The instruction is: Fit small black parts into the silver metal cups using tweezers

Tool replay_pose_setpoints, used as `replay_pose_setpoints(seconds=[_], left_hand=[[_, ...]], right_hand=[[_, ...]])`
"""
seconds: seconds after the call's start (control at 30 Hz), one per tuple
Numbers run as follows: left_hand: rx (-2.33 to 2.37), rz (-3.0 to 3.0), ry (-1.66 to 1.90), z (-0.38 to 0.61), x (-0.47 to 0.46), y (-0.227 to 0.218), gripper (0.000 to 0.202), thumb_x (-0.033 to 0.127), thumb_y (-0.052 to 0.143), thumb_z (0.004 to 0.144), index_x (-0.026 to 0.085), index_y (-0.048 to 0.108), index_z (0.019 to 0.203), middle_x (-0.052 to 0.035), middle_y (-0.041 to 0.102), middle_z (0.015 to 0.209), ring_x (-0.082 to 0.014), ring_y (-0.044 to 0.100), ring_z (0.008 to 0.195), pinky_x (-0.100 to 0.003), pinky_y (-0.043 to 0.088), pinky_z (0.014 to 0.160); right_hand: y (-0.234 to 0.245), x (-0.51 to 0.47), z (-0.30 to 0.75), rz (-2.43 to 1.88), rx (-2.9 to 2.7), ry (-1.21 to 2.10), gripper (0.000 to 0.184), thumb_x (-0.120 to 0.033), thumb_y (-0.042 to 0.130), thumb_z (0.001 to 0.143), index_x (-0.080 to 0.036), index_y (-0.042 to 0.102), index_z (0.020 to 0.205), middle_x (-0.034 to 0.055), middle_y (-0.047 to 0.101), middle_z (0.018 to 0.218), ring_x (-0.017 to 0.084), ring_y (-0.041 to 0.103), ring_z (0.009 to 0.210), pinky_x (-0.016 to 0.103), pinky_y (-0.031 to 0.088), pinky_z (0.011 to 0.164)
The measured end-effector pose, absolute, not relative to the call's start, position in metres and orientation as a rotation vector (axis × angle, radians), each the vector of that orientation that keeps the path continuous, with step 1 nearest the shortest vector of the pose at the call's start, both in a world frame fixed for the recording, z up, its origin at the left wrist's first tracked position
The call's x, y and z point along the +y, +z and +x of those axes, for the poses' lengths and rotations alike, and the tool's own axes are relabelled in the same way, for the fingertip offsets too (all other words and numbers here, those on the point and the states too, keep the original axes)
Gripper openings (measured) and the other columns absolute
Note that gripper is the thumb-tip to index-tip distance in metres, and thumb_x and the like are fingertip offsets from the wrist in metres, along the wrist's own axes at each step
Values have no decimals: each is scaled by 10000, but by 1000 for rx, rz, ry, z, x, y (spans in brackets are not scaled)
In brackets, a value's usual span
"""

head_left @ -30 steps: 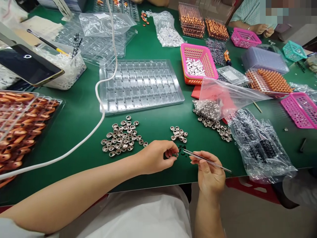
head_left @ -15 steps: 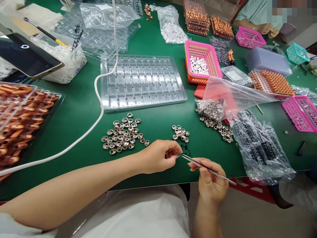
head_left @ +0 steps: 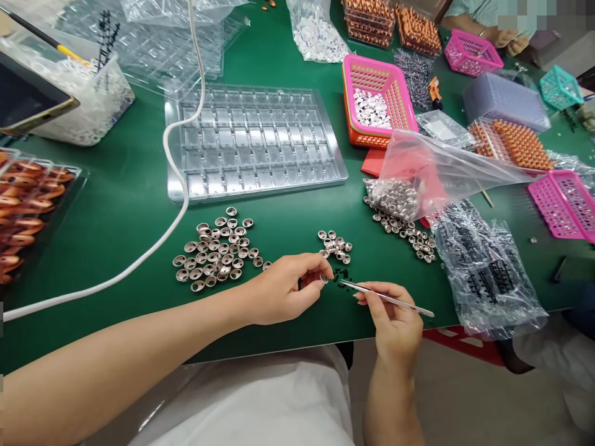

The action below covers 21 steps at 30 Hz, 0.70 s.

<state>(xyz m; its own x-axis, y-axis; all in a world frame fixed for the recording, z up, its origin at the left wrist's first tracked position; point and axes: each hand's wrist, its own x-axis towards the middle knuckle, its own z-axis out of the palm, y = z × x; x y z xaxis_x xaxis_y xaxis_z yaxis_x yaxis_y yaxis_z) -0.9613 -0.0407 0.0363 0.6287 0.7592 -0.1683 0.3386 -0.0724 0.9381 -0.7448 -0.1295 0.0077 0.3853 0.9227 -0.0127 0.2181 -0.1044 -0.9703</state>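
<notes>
A metal cup (head_left: 324,279) is pinched in the left hand (head_left: 286,288), near the front edge of the desk (head_left: 288,223). The right hand (head_left: 395,322) grips tweezers (head_left: 400,302), their tips beside black bits (head_left: 343,274); whether they hold one is too small to tell. Just beyond, a small pile (head_left: 341,246) of cups lies, with a larger pile (head_left: 214,254) to its left. Farther from that edge are a clear tray (head_left: 260,142) and a pink basket (head_left: 397,99).
</notes>
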Motion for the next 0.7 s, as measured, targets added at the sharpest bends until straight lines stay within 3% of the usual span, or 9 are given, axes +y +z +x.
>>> replay_pose_setpoints(seconds=[0.23,0.7], left_hand=[[898,1658,484,-962,-40,31,169,172,455,851,187,614,907,26,549,712,-119,484,619,-222,413,582],[909,1684,488,-961,-40,35,153,149,493,849,185,625,917,12,608,782,-117,540,671,-217,452,633]], right_hand=[[2,-128,-744,-1638,-1089,821,118,-299,720,881,-191,700,925,57,749,909,152,725,716,256,617,625],[2,-129,-745,-1675,-1143,786,96,-290,716,879,-203,713,917,54,745,907,156,709,718,277,613,647]])
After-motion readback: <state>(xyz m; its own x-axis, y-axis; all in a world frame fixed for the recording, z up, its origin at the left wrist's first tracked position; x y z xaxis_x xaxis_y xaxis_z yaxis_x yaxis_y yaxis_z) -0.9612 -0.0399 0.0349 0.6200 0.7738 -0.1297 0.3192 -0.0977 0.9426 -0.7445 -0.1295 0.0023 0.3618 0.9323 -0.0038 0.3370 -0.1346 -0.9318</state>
